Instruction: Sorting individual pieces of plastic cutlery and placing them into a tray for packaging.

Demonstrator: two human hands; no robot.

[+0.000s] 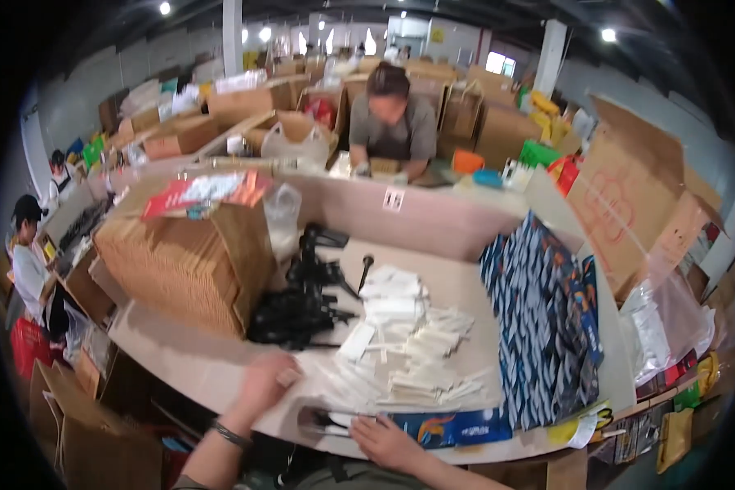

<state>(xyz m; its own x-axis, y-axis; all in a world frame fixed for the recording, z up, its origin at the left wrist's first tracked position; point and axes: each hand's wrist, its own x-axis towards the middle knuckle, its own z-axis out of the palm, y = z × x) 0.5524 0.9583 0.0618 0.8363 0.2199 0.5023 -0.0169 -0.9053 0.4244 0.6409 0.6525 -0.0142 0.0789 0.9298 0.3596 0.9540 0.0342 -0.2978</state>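
At the table's front edge my right hand [385,442] has its fingers closed on the left end of a flat blue package [457,426] with an orange design. A dark object [328,420] lies beside those fingers, partly in what looks like clear wrapping. My left hand [269,380] is raised over the table to the left, its fingers blurred; whether it holds anything is unclear. Beyond it lies a heap of black plastic parts [302,314] with handle-like ends. White slim packets and sticks [408,314] are piled in the middle.
A tall stack of brown cardboard [184,261] stands at left, with a red printed bag [208,193] on top. Overlapping blue packages [539,335] fill the right side. A low partition [416,214] closes the back; a co-worker [394,118] sits beyond. An open carton [629,192] stands right.
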